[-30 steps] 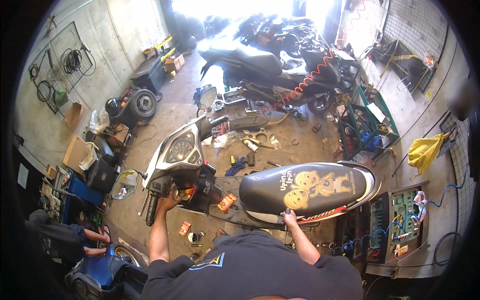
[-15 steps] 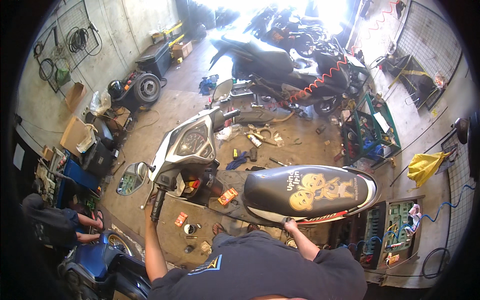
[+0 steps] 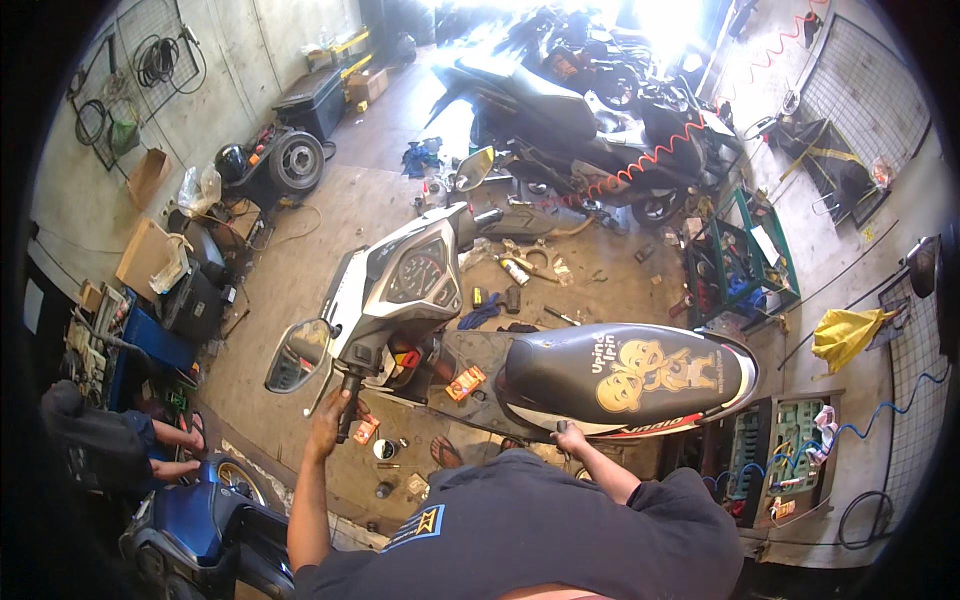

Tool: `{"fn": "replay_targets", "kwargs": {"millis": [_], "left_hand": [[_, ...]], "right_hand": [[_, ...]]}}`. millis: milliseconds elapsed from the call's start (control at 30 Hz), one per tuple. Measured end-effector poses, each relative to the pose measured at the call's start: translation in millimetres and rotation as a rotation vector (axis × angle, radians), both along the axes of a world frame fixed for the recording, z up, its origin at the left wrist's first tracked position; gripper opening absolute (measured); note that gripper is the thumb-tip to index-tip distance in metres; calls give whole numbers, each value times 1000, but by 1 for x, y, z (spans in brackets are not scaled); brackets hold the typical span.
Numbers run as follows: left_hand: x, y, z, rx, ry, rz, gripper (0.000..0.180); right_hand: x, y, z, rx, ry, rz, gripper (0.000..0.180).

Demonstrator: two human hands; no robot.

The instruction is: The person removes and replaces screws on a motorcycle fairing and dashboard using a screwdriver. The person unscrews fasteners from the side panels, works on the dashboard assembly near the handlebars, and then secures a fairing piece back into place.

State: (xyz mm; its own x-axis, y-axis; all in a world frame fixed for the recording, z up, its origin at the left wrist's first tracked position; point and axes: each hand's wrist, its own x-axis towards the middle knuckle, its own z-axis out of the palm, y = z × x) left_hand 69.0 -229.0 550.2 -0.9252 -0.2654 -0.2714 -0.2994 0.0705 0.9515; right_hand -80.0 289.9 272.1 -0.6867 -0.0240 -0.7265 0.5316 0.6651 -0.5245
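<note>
My left hand (image 3: 328, 425) has its fingers wrapped tight on the scooter's (image 3: 520, 370) left handlebar grip (image 3: 347, 405); my right hand (image 3: 572, 438) rests on the near edge of the black seat (image 3: 625, 375), finger state can't tell. Scooter stands mid-floor right in front of me, yellow cartoon sticker (image 3: 640, 372) on the seat, small orange packet (image 3: 465, 382) on its footboard, another orange box (image 3: 365, 430) just beside my left hand.
</note>
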Motion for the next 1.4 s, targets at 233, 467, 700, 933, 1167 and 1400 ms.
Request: {"fn": "replay_targets", "kwargs": {"millis": [233, 467, 700, 933, 1167, 1400], "left_hand": [[32, 56, -23, 59, 47, 227, 55], [35, 160, -94, 99, 164, 380, 46], [14, 247, -121, 138, 81, 339, 54], [-31, 284, -122, -224, 54, 64, 43], [-41, 228, -136, 383, -335, -110, 36], [-63, 59, 12, 346, -226, -1035, 36]], "right_hand": [[7, -32, 1, 48, 99, 290, 50], [-2, -17, -34, 110, 228, 486, 54], [-12, -48, 22, 104, 184, 471, 61], [-17, -42, 39, 3, 313, 411, 57], [-13, -21, 24, 50, 449, 318, 47], [-41, -54, 91, -274, 290, 134, 37]]}}
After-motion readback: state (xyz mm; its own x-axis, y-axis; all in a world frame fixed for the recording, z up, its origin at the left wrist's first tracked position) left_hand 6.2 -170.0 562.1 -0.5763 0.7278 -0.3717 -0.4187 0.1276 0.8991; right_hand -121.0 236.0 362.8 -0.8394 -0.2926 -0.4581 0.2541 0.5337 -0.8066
